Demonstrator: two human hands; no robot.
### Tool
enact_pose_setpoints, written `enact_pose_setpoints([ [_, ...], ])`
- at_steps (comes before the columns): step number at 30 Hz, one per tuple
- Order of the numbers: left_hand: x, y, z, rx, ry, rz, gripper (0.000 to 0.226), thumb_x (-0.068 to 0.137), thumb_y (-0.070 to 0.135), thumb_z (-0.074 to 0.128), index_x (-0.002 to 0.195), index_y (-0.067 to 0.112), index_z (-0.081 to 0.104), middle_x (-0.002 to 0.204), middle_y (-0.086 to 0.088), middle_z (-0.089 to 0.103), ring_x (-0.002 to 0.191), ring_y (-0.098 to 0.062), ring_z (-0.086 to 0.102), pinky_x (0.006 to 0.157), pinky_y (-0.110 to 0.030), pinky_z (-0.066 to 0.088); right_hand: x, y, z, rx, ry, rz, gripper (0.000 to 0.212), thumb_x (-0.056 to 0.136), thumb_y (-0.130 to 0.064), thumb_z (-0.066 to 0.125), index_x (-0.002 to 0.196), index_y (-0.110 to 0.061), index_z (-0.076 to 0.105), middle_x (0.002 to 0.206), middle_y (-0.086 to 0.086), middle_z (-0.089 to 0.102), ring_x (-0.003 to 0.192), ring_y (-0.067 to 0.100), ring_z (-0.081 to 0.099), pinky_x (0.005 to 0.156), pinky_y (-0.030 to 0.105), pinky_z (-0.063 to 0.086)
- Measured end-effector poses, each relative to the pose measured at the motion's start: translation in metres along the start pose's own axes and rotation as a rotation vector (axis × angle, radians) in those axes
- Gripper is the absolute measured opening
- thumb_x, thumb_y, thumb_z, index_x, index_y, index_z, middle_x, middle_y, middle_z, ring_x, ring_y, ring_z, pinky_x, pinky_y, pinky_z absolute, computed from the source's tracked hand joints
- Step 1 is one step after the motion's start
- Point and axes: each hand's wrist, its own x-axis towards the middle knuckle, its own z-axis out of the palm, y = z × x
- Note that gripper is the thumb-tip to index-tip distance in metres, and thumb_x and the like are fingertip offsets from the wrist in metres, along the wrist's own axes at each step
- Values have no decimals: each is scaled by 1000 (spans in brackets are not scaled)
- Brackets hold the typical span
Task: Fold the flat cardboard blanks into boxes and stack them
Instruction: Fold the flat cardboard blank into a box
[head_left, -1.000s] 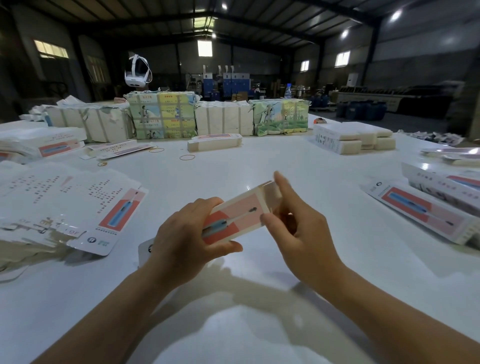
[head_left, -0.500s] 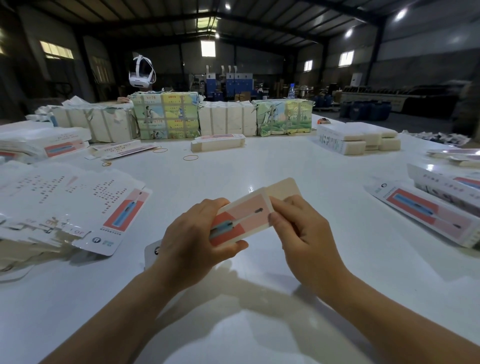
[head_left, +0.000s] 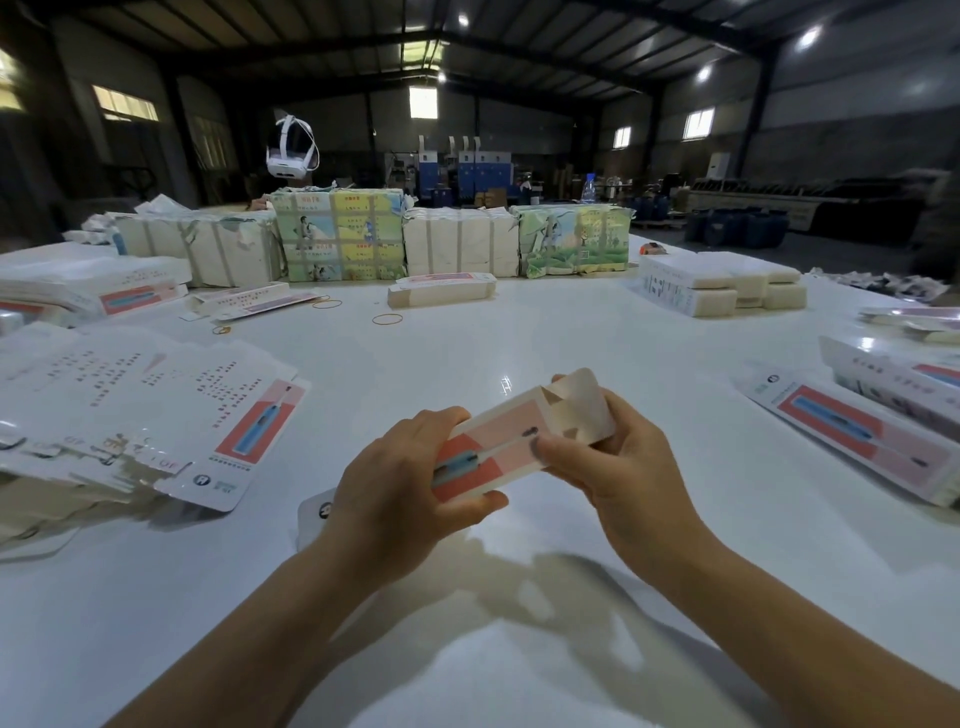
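Over the white table (head_left: 519, 332) I hold a long pink and red carton (head_left: 506, 447) printed with a blue tool. My left hand (head_left: 400, 493) grips its near end, thumb under, fingers over the top. My right hand (head_left: 618, 467) holds the far end, thumb on the printed face, fingers behind the beige end flap (head_left: 582, 405), which stands open and shows the hollow inside. A fanned pile of flat blanks (head_left: 130, 410) lies at the left. Folded boxes (head_left: 883, 441) lie at the right edge.
Wrapped bundles (head_left: 337, 239) line the far side, with a white headset (head_left: 291, 145) behind them. One folded box (head_left: 441, 288) and rubber bands (head_left: 387, 319) lie mid-table. White stacks (head_left: 722, 288) sit at the far right, and more blanks (head_left: 104, 291) at the far left.
The carton has opened from nearly flat into a tube at its far end. My right hand slid round that end and the beige flap now stands up.
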Motion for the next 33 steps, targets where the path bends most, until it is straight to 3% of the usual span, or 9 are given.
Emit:
enact_pose_setpoints([
  [2, 0, 3, 2, 3, 5, 4, 69, 68, 59, 61, 119, 14, 57, 107, -2, 66, 82, -19, 65, 69, -21, 47, -6, 4, 4, -302, 65, -172, 25, 90, -15, 62, 110, -30, 65, 98, -8, 69, 92, 9, 63, 84, 19, 52],
  [4, 0, 8, 4, 29, 25, 1, 67, 67, 58, 62, 116, 11, 59, 101, -4, 68, 77, -20, 66, 66, -23, 48, -10, 6, 11, -617, 115, -309, 37, 97, -22, 48, 134, -15, 52, 119, -5, 61, 101, 3, 55, 91, 7, 39],
  [7, 0, 13, 6, 66, 44, -6, 65, 69, 58, 65, 110, 7, 62, 95, -7, 69, 70, -22, 66, 63, -22, 45, -14, 6, 19, -796, 72, -308, 55, 93, -33, 32, 143, -11, 37, 134, 3, 53, 108, 5, 47, 91, -5, 25],
  [11, -2, 14, 4, 100, 51, -14, 67, 65, 55, 62, 110, 5, 62, 94, -9, 68, 70, -23, 66, 63, -25, 48, -14, 2, 17, -429, 27, -132, 51, 89, -48, 30, 137, -35, 40, 136, -20, 50, 122, -2, 47, 102, 9, 37],
  [15, -3, 12, 3, 123, 33, -20, 67, 66, 54, 66, 113, 6, 61, 96, -9, 68, 73, -24, 66, 63, -35, 56, -3, 4, 6, 75, 6, 47, 25, 91, -29, 48, 111, -38, 61, 109, -17, 69, 105, 3, 63, 89, 19, 52],
  [19, -3, 10, 4, 154, 36, -3, 66, 62, 47, 79, 111, 6, 61, 92, -9, 68, 69, -22, 65, 60, -33, 55, -3, 7, 5, 120, 60, 72, 37, 85, -24, 58, 122, -22, 61, 111, -9, 71, 103, 10, 65, 88, 23, 54],
  [23, -4, 9, 4, 150, 67, 23, 64, 64, 52, 66, 110, 7, 61, 93, -9, 69, 67, -21, 66, 60, -30, 54, -3, 7, 5, 128, 69, 27, 42, 78, -38, 55, 119, -31, 62, 104, -11, 72, 101, 9, 66, 84, 21, 54],
  [25, -4, 9, 4, 161, 64, 27, 64, 65, 54, 63, 110, 8, 61, 94, -9, 69, 67, -21, 66, 59, -30, 54, -4, 7, 6, 79, 72, -6, 26, 89, -30, 51, 109, -42, 63, 104, -15, 71, 102, 6, 65, 83, 20, 53],
  [33, -3, 10, 4, 212, 83, 47, 67, 61, 53, 65, 108, 5, 63, 91, -10, 70, 63, -21, 65, 57, -30, 53, -5, 5, 7, 39, 114, 8, 54, 98, 0, 39, 95, -46, 67, 99, -21, 71, 100, 3, 64, 85, 19, 53],
])
